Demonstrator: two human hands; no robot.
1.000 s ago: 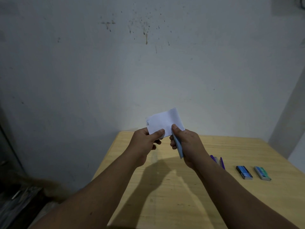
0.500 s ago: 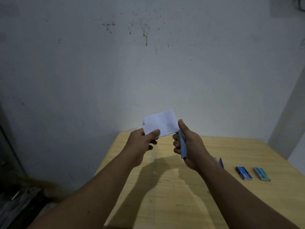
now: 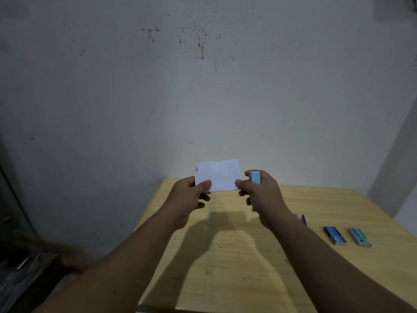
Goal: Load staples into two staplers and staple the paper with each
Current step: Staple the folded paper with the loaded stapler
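A small folded white paper [image 3: 217,175] is held up above the far edge of the wooden table [image 3: 237,263]. My left hand [image 3: 189,195] pinches its lower left corner with thumb on top. My right hand [image 3: 261,195] grips a light blue stapler [image 3: 255,177] upright in the palm, and its thumb and forefinger also touch the paper's lower right corner. A purple stapler [image 3: 303,219] lies on the table, mostly hidden behind my right forearm. Two staple boxes lie to the right: a blue one [image 3: 334,235] and a green one [image 3: 359,236].
A stained pale wall rises right behind the table's far edge. To the left, the floor lies in shadow with dark clutter [image 3: 24,267]. The table's left edge runs diagonally under my left forearm.
The paper has come out of the stapler's jaws and turned flat toward me. My right hand shifted right and raised the stapler upright, and now also touches the paper's right corner.
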